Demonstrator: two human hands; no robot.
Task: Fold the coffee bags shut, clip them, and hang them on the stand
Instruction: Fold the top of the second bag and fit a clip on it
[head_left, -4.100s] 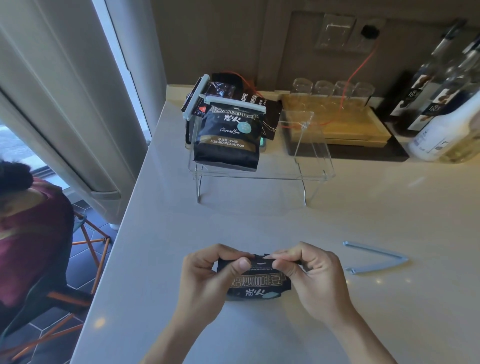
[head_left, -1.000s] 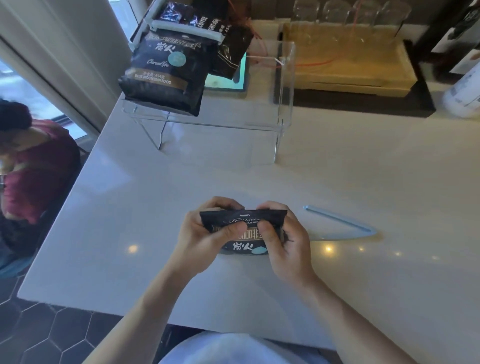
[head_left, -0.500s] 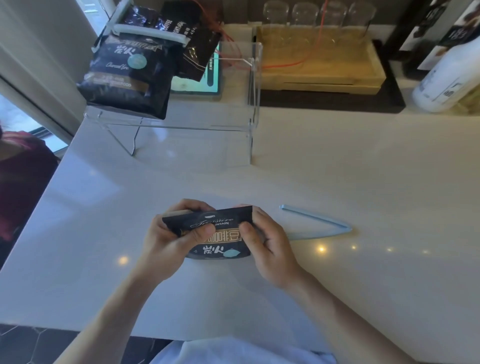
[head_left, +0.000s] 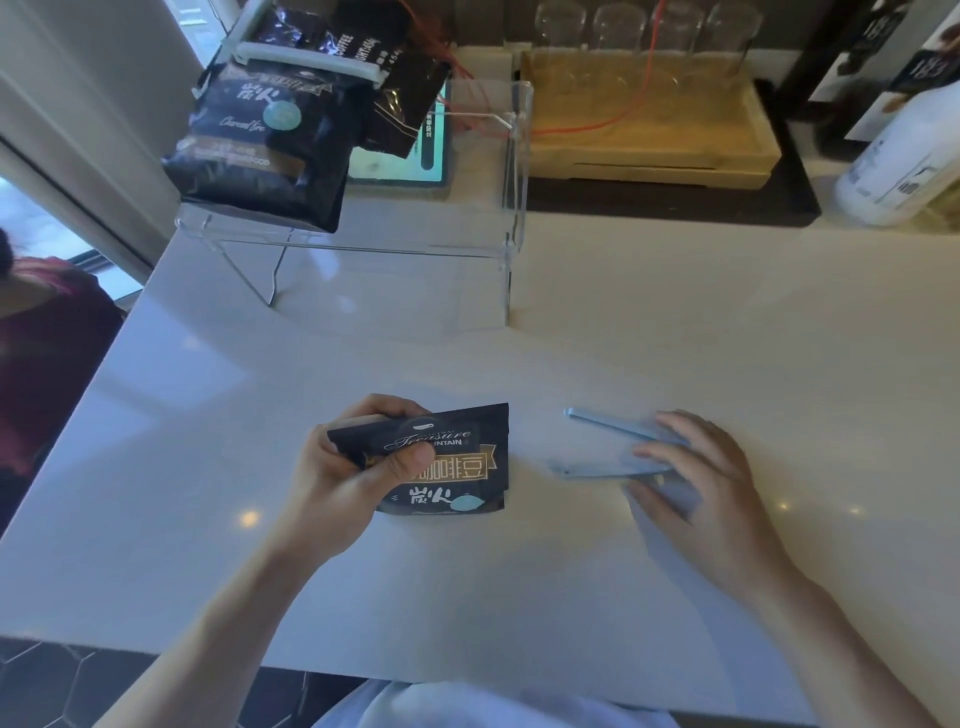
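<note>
A small black coffee bag (head_left: 457, 467) with its top folded over lies on the white counter (head_left: 675, 322). My left hand (head_left: 353, 467) grips its folded top-left edge between thumb and fingers. My right hand (head_left: 696, 473) is off the bag, its motion-blurred fingers touching a light blue bag clip (head_left: 608, 449), which lies spread in a V to the right of the bag. A clear acrylic stand (head_left: 511, 208) stands at the back left. A larger black coffee bag (head_left: 260, 150) hangs on it from a white clip (head_left: 306, 60), and another dark bag (head_left: 400, 93) is behind it.
A wooden tray (head_left: 649, 130) with several upturned glasses stands at the back. A white bottle (head_left: 893, 150) is at the far right. A lit screen (head_left: 400, 156) lies behind the stand. A person in a dark red top (head_left: 47, 353) sits left of the counter's edge.
My right hand has let go of the bag and moved right onto the blue clip. My left hand alone holds the folded top. The camera view has also shifted.
</note>
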